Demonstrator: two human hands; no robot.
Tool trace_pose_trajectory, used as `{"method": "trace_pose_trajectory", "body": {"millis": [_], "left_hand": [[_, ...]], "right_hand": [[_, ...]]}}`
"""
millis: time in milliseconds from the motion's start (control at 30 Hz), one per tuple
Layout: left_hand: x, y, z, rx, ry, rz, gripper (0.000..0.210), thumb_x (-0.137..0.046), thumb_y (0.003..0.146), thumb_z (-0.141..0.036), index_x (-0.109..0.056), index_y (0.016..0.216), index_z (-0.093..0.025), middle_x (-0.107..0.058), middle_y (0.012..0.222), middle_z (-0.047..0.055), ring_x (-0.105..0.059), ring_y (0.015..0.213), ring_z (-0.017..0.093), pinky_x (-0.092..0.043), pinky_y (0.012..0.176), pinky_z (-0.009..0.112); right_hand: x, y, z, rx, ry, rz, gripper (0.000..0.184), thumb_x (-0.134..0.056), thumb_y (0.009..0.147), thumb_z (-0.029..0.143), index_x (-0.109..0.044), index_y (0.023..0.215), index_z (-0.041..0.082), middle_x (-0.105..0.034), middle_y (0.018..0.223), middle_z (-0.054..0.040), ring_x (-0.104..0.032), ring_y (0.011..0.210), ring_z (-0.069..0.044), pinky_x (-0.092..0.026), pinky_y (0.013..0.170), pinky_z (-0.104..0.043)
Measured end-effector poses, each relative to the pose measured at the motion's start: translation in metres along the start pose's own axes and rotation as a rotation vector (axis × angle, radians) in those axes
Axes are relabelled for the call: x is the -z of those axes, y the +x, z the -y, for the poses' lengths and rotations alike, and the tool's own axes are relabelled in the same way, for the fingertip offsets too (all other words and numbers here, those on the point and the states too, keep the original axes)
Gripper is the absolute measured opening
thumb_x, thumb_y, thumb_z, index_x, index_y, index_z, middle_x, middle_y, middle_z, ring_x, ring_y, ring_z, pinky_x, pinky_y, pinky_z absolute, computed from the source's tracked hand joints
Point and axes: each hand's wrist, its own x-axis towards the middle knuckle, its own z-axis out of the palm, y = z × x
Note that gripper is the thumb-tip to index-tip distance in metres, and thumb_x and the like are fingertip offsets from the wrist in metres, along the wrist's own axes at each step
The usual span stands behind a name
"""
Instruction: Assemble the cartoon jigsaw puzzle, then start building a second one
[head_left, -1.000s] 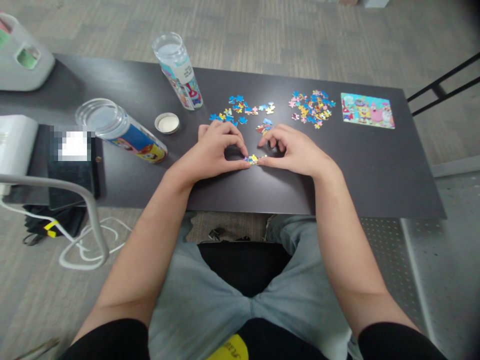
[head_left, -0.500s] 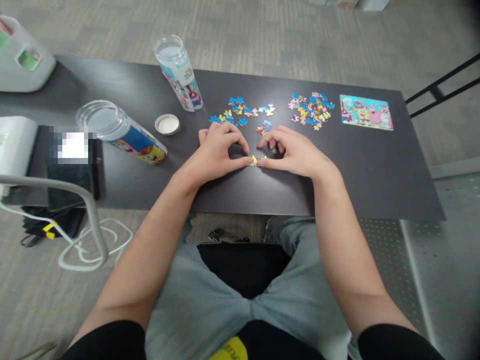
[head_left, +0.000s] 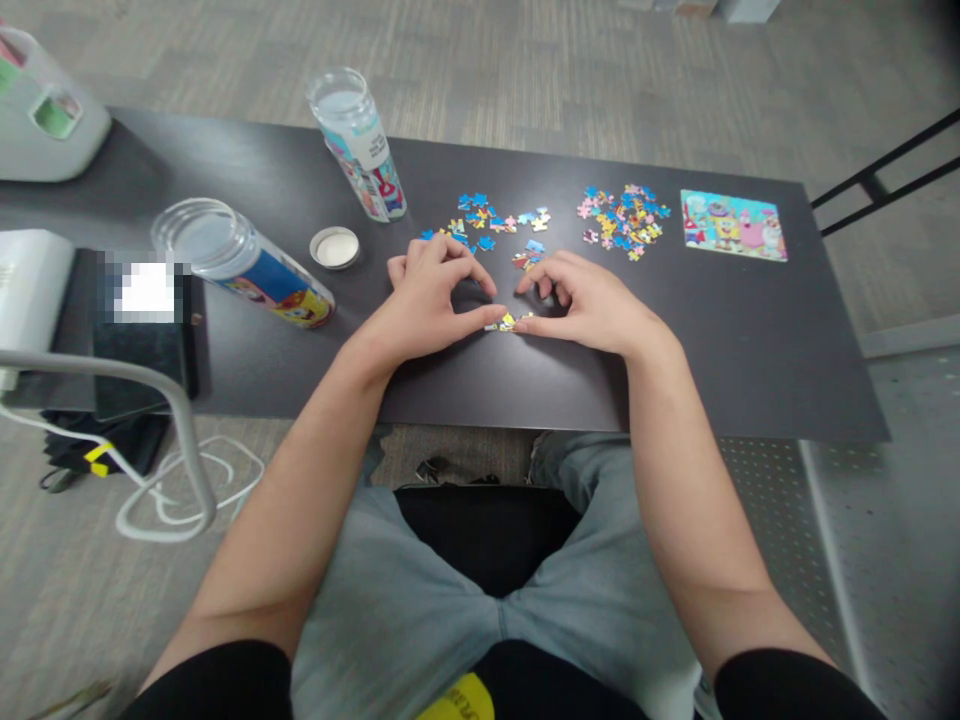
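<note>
Small yellow and white puzzle pieces lie on the dark table between my two thumbs. My left hand rests at their left, its thumb tip touching or just beside the leftmost piece. Its index finger arches above, apart from the thumb. On the other side, my right hand has its thumb tip against the pieces' right edge, with the index finger apart from it and the other fingers curled. Beyond the right fingers sits a red and blue group of pieces. More loose pieces are spread past my left hand, partly covered by it.
A heap of mixed pieces lies right of centre, beside a cartoon picture card. Two clear printed canisters, one nearer and one farther, stand on the left near a round lid. The table's front edge runs before my lap.
My left hand has shifted slightly left, and its thumb has drawn back, showing more of the pieces' left end. My right hand stays nearly still.
</note>
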Motion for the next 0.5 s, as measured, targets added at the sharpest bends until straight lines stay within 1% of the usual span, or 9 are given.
{"method": "trace_pose_trajectory", "body": {"millis": [100, 167, 267, 333, 400, 500], "left_hand": [[0.0055, -0.0012, 0.0054, -0.034, -0.008, 0.036, 0.039, -0.106, 0.097, -0.062, -0.095, 0.121, -0.034, -0.070, 0.155, 0.009, -0.053, 0.156, 0.042, -0.033, 0.137, 0.066], [0.0083, -0.0012, 0.0088, -0.052, -0.013, 0.061, 0.043, -0.107, 0.094, -0.070, -0.097, 0.115, -0.035, -0.071, 0.155, 0.009, -0.052, 0.155, 0.043, -0.032, 0.138, 0.067], [0.0098, 0.0001, 0.0113, -0.063, -0.024, 0.086, 0.048, -0.103, 0.095, -0.081, -0.098, 0.106, -0.035, -0.073, 0.152, 0.009, -0.053, 0.154, 0.043, -0.031, 0.138, 0.069], [0.0095, 0.0012, 0.0112, -0.069, -0.035, 0.097, 0.051, -0.101, 0.096, -0.085, -0.098, 0.101, -0.035, -0.075, 0.150, 0.009, -0.054, 0.153, 0.043, -0.031, 0.139, 0.069], [0.0089, 0.0019, 0.0105, -0.074, -0.043, 0.107, 0.051, -0.100, 0.097, -0.086, -0.098, 0.102, -0.036, -0.077, 0.148, 0.008, -0.056, 0.153, 0.043, -0.031, 0.139, 0.068], [0.0084, 0.0016, 0.0101, -0.061, -0.037, 0.090, 0.050, -0.104, 0.095, -0.082, -0.099, 0.114, -0.036, -0.077, 0.149, 0.009, -0.057, 0.154, 0.043, -0.031, 0.139, 0.067]], "right_hand": [[0.0004, 0.0002, 0.0003, 0.008, 0.004, 0.003, 0.046, -0.106, 0.095, 0.058, -0.092, 0.126, 0.027, -0.076, 0.114, -0.0051, -0.060, 0.087, -0.024, -0.049, 0.086, -0.041], [0.0010, 0.0007, 0.0009, 0.006, 0.003, 0.010, 0.045, -0.106, 0.095, 0.057, -0.091, 0.126, 0.027, -0.076, 0.115, -0.0052, -0.060, 0.088, -0.024, -0.049, 0.086, -0.041], [0.0019, 0.0018, 0.0016, 0.003, 0.012, 0.025, 0.045, -0.106, 0.095, 0.056, -0.091, 0.126, 0.027, -0.075, 0.115, -0.0051, -0.060, 0.088, -0.024, -0.050, 0.087, -0.042], [0.0022, 0.0024, 0.0017, 0.006, 0.019, 0.029, 0.045, -0.106, 0.095, 0.055, -0.091, 0.126, 0.026, -0.075, 0.115, -0.0053, -0.060, 0.088, -0.024, -0.050, 0.088, -0.042], [0.0024, 0.0027, 0.0013, 0.007, 0.015, 0.028, 0.045, -0.106, 0.095, 0.055, -0.090, 0.126, 0.027, -0.075, 0.116, -0.0055, -0.061, 0.089, -0.025, -0.050, 0.088, -0.042], [0.0022, 0.0028, 0.0007, 0.005, 0.008, 0.032, 0.045, -0.106, 0.095, 0.056, -0.090, 0.125, 0.028, -0.075, 0.116, -0.0055, -0.061, 0.091, -0.025, -0.051, 0.089, -0.042]]}}
